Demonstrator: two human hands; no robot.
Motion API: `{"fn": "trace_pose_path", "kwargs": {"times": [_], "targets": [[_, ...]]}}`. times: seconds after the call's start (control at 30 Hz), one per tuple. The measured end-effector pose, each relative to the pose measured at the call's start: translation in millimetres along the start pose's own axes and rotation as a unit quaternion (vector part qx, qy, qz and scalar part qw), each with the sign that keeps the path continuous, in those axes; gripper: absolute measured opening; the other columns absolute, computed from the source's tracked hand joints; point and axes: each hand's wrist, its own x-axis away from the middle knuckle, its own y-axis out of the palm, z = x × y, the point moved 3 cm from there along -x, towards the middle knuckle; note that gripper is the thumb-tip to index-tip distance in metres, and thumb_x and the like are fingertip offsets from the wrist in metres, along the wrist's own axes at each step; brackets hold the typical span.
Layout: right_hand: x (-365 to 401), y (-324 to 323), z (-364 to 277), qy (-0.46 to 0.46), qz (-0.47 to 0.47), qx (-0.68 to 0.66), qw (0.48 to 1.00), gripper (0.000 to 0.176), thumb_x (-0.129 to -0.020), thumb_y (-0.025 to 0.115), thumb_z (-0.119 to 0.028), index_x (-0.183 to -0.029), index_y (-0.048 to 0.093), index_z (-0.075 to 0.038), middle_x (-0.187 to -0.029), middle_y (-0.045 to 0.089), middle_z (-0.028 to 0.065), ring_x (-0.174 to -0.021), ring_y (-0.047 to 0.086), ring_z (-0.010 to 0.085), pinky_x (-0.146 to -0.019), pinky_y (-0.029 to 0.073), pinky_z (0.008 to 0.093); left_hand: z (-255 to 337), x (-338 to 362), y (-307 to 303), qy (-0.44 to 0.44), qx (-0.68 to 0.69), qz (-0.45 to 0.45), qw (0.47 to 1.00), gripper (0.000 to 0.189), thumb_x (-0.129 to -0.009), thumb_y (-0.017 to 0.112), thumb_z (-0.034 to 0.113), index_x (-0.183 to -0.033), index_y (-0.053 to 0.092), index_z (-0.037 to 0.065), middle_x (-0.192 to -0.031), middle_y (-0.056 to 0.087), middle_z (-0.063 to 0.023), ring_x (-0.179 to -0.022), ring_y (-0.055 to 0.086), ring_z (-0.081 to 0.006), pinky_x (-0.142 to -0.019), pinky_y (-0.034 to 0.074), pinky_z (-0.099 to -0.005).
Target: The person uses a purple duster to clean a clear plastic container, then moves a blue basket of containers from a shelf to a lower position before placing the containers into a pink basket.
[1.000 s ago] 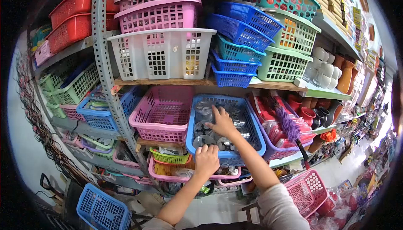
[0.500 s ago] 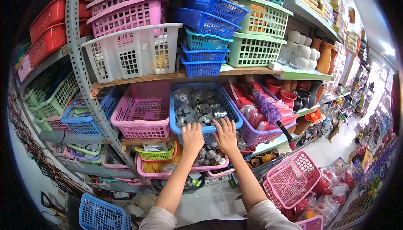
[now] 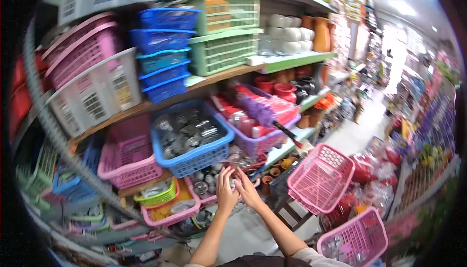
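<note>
Head view: the left hand (image 3: 226,191) and right hand (image 3: 248,189) are brought close together, fingers up and slightly curved; whether they pinch anything is unclear. The blue basket (image 3: 197,160) of clear items (image 3: 190,133) lies on the shelf, beyond the hands and to their left, between a pink basket (image 3: 129,172) and a purple basket (image 3: 262,144).

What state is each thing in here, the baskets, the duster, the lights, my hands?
Left hand: raised, fingers curved, grip unclear.
Right hand: close beside it, grip unclear.
Light blue basket: open, holding clear containers.
Purple basket: open, heaped with red packets.
Purple duster: lying across the packets.
Light green baskets: stacked.
Ceiling light: lit.
</note>
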Motion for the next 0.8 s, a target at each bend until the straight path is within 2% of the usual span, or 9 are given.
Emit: {"fn": "trace_pose_path", "kwargs": {"times": [0.07,0.13,0.23,0.3,0.4,0.43,0.5,0.63,0.8], "targets": [[32,-29,-29,0.048,0.072,-0.062,0.994,0.057,-0.093,0.048,-0.022,-0.140,0.026,0.001,-0.138,0.038,0.0199,-0.128,0.039,0.0278,-0.104,0.029,0.0354,19,9,29,0.012,0.039,-0.024,0.999,0.037,-0.074,0.060,0.007,-0.110,0.054,0.003,-0.114,0.055,-0.0141,-0.110,0.050,-0.0333,-0.095,0.038,-0.0412],[59,-62,-27,0.070,0.126,-0.009,0.990,0.055,-0.093,0.049,-0.021,-0.139,0.028,-0.001,-0.133,0.044,0.0174,-0.121,0.046,0.0251,-0.099,0.035,0.0349,40,16,61,-0.013,0.114,-0.061,0.991,0.027,-0.077,0.059,0.006,-0.103,0.057,0.002,-0.103,0.058,-0.0131,-0.099,0.055,-0.0308,-0.087,0.043,-0.0381],[104,-110,-39,0.113,0.225,0.007,0.968,0.051,-0.093,0.051,-0.021,-0.136,0.033,-0.001,-0.127,0.049,0.0156,-0.114,0.051,0.0237,-0.094,0.041,0.0334,81,32,108,-0.029,0.214,-0.158,0.963,0.025,-0.078,0.058,0.007,-0.102,0.057,0.002,-0.102,0.058,-0.0125,-0.098,0.055,-0.0300,-0.086,0.044,-0.0379],[140,-139,-43,0.137,0.295,0.020,0.945,0.049,-0.093,0.051,-0.021,-0.134,0.036,-0.001,-0.124,0.052,0.0148,-0.109,0.054,0.0230,-0.091,0.043,0.0327,103,50,143,0.015,0.230,-0.213,0.949,0.025,-0.077,0.058,0.006,-0.102,0.057,0.002,-0.101,0.058,-0.0121,-0.097,0.056,-0.0295,-0.083,0.045,-0.0373],[201,-177,-45,0.172,0.391,0.087,0.900,0.043,-0.092,0.052,-0.017,-0.131,0.039,-0.004,-0.115,0.056,0.0115,-0.096,0.058,0.0181,-0.073,0.052,0.0298,139,87,188,0.008,0.276,-0.323,0.905,0.025,-0.078,0.058,0.006,-0.103,0.057,0.002,-0.101,0.058,-0.0129,-0.096,0.056,-0.0302,-0.083,0.045,-0.0363],[221,-186,-51,0.182,0.426,0.079,0.883,0.042,-0.091,0.053,-0.019,-0.129,0.041,-0.004,-0.113,0.058,0.0142,-0.096,0.061,0.0219,-0.075,0.051,0.0320,153,100,198,0.013,0.289,-0.345,0.893,0.025,-0.078,0.058,0.006,-0.103,0.057,0.002,-0.101,0.058,-0.0129,-0.096,0.056,-0.0302,-0.083,0.045,-0.0363],[265,-202,-57,0.208,0.465,0.138,0.849,0.042,-0.091,0.054,-0.018,-0.128,0.042,-0.003,-0.109,0.059,0.0139,-0.095,0.062,0.0216,-0.073,0.051,0.0313,184,123,214,0.070,0.323,-0.390,0.860,0.026,-0.077,0.059,0.001,-0.104,0.056,0.001,-0.102,0.058,-0.0114,-0.089,0.060,-0.0249,-0.077,0.049,-0.0322],[349,-222,-70,0.266,0.528,0.199,0.782,0.038,-0.090,0.055,-0.017,-0.124,0.046,-0.003,-0.105,0.060,0.0122,-0.087,0.062,0.0220,-0.073,0.050,0.0318,225,171,235,0.120,0.355,-0.469,0.800,0.025,-0.080,0.060,0.004,-0.104,0.057,0.002,-0.102,0.058,-0.0113,-0.092,0.060,-0.0244,-0.076,0.048,-0.0319],[454,-249,-60,0.314,0.617,0.225,0.686,0.038,-0.086,0.057,-0.015,-0.120,0.049,-0.002,-0.107,0.057,0.0149,-0.091,0.059,0.0248,-0.076,0.049,0.0333,253,220,261,0.108,0.371,-0.579,0.718,0.024,-0.082,0.060,0.007,-0.106,0.056,0.004,-0.103,0.059,-0.0100,-0.094,0.060,-0.0217,-0.076,0.048,-0.0303]]}}
